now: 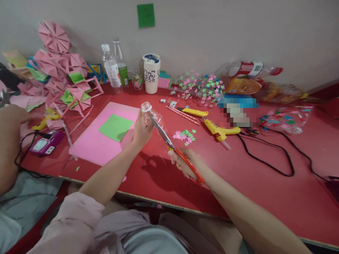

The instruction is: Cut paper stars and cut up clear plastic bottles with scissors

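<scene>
My left hand [141, 132] is wrapped round a clear plastic bottle top [146, 107], its open neck tilted up and its cut body spreading toward the right. In my right hand [185, 160] is a pair of scissors [164, 135] with orange-red handles, fingers closed on the grip. The scissor blades point up and left and lie against the clear plastic near my left hand; whether they are cutting into it I cannot tell. Beneath, on the red table [169, 190], is a shadow of the hands. A pile of pink and green paper stars [185, 135] lies just beyond my right hand.
Pink sheets [90, 141] with a green square [116, 127] lie left. A yellow glue gun [221, 131], its cord, and a yellow cutter [194, 112] lie right. Bottles [111, 70] and a patterned cup [152, 76] stand behind. Another person's arm [9, 141] is at far left.
</scene>
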The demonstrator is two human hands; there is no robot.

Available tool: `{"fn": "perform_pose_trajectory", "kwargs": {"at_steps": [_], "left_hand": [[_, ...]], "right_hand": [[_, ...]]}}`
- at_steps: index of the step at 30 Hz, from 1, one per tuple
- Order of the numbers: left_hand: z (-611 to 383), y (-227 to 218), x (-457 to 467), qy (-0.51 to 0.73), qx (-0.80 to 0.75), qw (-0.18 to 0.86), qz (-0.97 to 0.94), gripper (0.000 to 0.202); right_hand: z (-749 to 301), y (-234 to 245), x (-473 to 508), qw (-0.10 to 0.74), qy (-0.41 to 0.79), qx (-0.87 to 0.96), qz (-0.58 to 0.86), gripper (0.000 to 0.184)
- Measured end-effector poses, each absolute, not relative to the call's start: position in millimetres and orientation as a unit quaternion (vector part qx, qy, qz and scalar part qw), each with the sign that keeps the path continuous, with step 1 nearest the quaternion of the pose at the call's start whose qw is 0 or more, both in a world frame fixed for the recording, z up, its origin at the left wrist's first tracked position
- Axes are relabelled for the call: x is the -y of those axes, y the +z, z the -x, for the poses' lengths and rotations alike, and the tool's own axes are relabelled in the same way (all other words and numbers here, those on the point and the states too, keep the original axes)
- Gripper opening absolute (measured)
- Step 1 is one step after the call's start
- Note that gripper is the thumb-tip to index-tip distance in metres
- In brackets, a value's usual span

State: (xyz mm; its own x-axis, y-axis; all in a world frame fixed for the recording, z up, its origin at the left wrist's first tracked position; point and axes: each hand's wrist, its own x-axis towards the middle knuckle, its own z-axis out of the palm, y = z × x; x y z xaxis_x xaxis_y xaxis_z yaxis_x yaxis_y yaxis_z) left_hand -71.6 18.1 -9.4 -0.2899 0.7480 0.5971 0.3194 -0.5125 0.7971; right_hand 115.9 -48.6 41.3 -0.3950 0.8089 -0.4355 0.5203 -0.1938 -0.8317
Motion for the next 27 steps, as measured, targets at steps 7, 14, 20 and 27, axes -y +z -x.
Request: {"fn": "perform_pose_trajectory", "kwargs": {"at_steps": [7, 14, 20, 27], "left_hand": [[72.5, -11.6, -17.6, 0.653, -0.463, 0.180, -0.572, 0.023], [72.4, -8.9, -15.1, 0.628, -0.495, 0.165, -0.578, 0.030], [73.2, -10.4, -15.7, 0.617, -0.498, 0.162, -0.587, 0.037], [74.0, -12.0, -15.8, 0.614, -0.497, 0.134, -0.599, 0.036]], "right_hand": [[-115.3, 40.3, 46.9, 0.123, 0.570, 0.615, 0.531, 0.048], [-118.7, 41.5, 46.2, 0.145, 0.563, 0.630, 0.515, 0.052], [-119.5, 41.1, 42.9, 0.119, 0.565, 0.630, 0.520, 0.051], [-117.4, 39.6, 46.7, 0.122, 0.566, 0.606, 0.545, 0.044]]}}
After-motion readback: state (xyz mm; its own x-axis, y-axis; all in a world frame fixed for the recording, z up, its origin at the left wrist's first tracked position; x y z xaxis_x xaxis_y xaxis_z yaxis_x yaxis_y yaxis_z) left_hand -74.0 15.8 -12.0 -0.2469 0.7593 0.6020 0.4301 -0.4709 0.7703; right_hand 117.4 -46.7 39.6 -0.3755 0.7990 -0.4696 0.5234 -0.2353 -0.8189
